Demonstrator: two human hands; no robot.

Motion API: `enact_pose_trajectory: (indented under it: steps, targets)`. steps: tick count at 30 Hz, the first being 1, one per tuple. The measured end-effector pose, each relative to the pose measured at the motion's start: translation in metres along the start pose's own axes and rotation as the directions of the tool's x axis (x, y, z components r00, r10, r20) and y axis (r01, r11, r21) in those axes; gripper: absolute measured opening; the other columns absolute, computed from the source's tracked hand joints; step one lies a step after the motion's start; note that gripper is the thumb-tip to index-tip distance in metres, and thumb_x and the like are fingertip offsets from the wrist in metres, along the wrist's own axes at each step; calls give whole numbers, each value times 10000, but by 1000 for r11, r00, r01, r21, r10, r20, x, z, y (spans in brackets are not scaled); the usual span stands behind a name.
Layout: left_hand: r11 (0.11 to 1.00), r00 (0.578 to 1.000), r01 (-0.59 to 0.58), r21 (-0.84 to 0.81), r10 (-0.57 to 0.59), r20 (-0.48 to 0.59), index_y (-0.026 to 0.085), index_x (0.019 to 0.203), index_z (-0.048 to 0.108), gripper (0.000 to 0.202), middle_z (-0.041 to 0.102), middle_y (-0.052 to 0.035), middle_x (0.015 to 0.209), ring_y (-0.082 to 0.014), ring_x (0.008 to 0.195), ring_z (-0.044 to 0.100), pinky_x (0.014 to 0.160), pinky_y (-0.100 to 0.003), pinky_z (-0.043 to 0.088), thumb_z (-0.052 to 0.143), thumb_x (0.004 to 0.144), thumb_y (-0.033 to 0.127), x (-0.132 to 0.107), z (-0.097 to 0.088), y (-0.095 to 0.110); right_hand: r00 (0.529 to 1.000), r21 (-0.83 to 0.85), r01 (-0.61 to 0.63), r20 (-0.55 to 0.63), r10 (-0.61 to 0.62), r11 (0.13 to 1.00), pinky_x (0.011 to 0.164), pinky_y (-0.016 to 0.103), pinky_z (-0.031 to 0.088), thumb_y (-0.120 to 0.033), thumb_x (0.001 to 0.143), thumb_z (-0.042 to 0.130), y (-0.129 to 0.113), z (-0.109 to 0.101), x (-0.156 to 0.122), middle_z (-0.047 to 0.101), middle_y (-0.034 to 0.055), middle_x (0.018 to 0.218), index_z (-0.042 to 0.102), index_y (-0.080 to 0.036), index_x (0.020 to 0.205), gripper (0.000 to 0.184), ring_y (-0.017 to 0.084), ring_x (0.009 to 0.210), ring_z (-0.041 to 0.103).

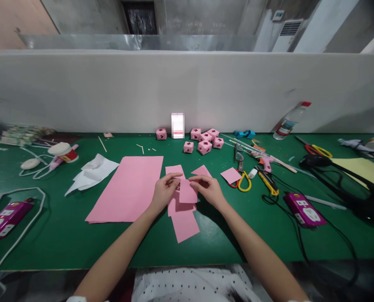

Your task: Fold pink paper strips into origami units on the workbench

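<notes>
A small pink paper square is held up between my two hands. My right hand pinches it near its upper right edge with thumb and forefinger. At its upper left edge, the fingers of my left hand are closed together; a small dark mark shows beneath them. More pink paper squares lie overlapping on the table under and in front of my hands. Another pink square lies just behind my right hand. A large stack of pink paper sheets rests left of my left hand.
Several pink paper cubes and a phone stand along the white partition. Scissors, a cutter, a pink glue gun and a bottle are at right. Crumpled white tissue and a cup are left.
</notes>
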State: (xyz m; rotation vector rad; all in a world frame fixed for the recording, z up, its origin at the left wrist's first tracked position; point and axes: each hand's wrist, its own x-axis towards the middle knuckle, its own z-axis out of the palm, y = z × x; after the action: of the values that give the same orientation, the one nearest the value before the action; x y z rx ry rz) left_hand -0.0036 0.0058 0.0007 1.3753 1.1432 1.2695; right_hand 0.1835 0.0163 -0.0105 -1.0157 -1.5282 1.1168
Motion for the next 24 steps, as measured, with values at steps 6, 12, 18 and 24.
enact_pose_trajectory:
  steps: [6, 12, 18, 24]
  targets:
    - [1000, 999, 11, 4, -11, 41, 162, 1028, 679, 297, 681, -28, 789, -135, 703, 631, 664, -261, 532, 625, 820, 367, 0, -1, -1, 1000, -55, 12, -15, -12, 998, 694, 308, 503, -383, 781, 684, -1, -1, -1, 734, 64, 921, 741, -207, 930, 238, 198, 788, 656]
    - [997, 997, -39, 63, 35, 64, 173, 952, 711, 257, 716, -66, 930, -178, 823, 661, 745, -296, 534, 676, 782, 363, 0, 0, -6, 1000, -81, 25, 9, -24, 996, 700, 311, 504, -377, 790, 672, -3, -1, -1, 735, 62, 919, 739, -211, 941, 234, 197, 788, 657]
    - [997, 996, -49, 67, 44, 79, 177, 940, 726, 248, 725, -74, 931, -189, 817, 670, 751, -314, 552, 685, 779, 361, -1, -1, -7, 1000, -24, -5, -14, 4, 1000, 682, 312, 508, -386, 767, 689, -2, 0, 0, 731, 58, 886, 736, -207, 920, 240, 190, 755, 650]
    - [999, 994, -34, 33, 31, 106, 169, 955, 726, 283, 730, -77, 914, -174, 719, 671, 682, -313, 581, 676, 780, 386, -1, -1, -3, 999, 40, -35, -39, 36, 999, 628, 278, 474, -403, 755, 701, 2, -3, 1, 710, 49, 856, 727, -191, 924, 273, 160, 700, 613]
